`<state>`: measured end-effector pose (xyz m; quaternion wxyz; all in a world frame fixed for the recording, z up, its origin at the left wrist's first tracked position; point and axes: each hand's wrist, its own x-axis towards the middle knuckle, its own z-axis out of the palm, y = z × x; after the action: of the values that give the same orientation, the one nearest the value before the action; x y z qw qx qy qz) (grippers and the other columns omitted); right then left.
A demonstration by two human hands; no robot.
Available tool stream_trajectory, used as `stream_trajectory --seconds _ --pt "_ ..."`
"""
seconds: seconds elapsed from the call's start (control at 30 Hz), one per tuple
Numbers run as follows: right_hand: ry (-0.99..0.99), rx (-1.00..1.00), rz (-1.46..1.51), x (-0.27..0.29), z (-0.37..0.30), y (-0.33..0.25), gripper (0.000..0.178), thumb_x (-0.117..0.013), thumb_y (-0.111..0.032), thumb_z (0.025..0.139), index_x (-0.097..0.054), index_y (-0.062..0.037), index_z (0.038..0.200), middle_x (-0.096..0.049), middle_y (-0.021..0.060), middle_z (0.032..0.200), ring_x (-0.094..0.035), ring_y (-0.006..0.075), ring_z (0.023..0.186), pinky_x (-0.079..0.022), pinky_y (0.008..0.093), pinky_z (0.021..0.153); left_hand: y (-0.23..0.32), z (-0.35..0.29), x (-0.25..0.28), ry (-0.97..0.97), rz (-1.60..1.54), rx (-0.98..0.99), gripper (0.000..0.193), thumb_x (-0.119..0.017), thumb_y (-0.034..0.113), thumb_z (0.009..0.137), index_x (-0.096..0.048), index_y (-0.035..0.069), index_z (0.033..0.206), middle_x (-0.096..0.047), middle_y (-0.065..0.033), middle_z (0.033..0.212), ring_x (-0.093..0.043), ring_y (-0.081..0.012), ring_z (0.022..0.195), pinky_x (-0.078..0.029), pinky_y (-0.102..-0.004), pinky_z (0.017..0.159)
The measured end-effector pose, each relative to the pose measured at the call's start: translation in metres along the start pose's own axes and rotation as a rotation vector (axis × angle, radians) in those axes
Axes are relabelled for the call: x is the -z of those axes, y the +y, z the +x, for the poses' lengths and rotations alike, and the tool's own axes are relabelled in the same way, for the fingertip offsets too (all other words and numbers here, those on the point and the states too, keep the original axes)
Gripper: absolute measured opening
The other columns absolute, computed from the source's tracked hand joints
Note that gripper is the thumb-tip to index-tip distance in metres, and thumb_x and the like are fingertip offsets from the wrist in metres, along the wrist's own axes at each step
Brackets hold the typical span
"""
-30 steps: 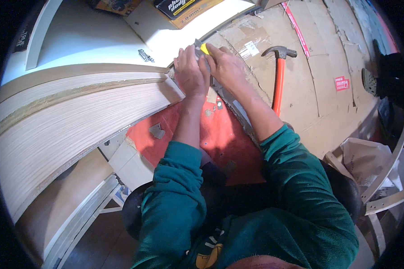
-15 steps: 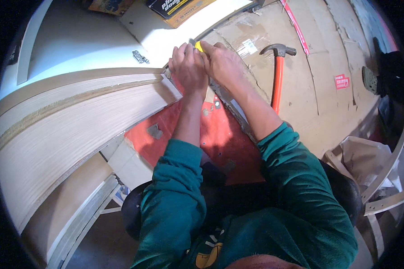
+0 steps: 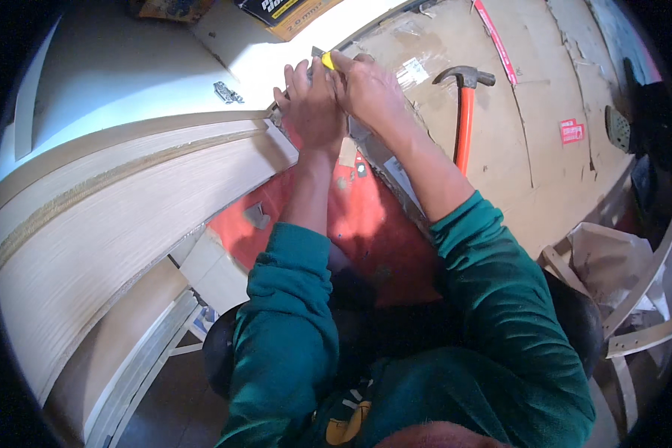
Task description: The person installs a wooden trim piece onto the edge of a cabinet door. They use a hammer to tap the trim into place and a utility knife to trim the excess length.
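Note:
Near the top centre my right hand (image 3: 366, 86) is closed around a yellow-handled tool (image 3: 327, 61). Its short, flat grey tip points up and left, and its exact kind is hard to make out. Right beside it, my left hand (image 3: 312, 108) rests palm down with its fingers apart, close to the edge of the white panel (image 3: 269, 63). What lies under the fingers is hidden. A metal cabinet hinge (image 3: 228, 92) lies on the white surface to the left of my hands.
To the right, a claw hammer (image 3: 465, 123) with an orange handle lies on flattened cardboard (image 3: 530, 194). Pale wood-grain boards (image 3: 127, 187) stretch along the left. A black and yellow box (image 3: 291, 16) sits at the top. Red sheeting (image 3: 366, 246) lies below my forearms.
Both hands and the yellow-handled tool have shifted slightly upward. My left fingers are spread a little wider. The view has tilted slightly.

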<state>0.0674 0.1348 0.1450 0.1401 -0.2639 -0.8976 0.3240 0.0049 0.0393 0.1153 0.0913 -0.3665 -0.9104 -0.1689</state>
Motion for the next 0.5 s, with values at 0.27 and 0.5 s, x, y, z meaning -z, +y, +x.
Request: stream_trajectory --seconds 0.27,0.5 --pt "-0.006 -0.014 0.027 -0.012 -0.018 -0.003 0.033 -0.055 -0.028 0.093 -0.06 -0.0101 0.121 -0.064 0.0221 0.095 -0.067 0.0403 0.083 -0.055 0.0476 0.069 -0.021 -0.021 -0.021 0.152 -0.092 -0.06 0.043 -0.051 0.031 0.095 -0.053 0.007 0.131 -0.052 -0.0099 0.132 -0.04 -0.0347 0.134 -0.023 -0.0572 0.111" --pt "-0.013 -0.015 0.016 -0.002 -0.007 -0.002 0.033 -0.054 -0.029 0.093 -0.061 -0.0107 0.12 -0.064 0.0212 0.094 -0.067 0.0396 0.083 -0.054 0.0495 0.071 -0.013 -0.013 -0.013 0.057 0.027 -0.035 0.043 -0.056 0.031 0.092 -0.054 0.011 0.13 -0.051 -0.0106 0.132 -0.04 -0.0339 0.135 -0.024 -0.0594 0.11"
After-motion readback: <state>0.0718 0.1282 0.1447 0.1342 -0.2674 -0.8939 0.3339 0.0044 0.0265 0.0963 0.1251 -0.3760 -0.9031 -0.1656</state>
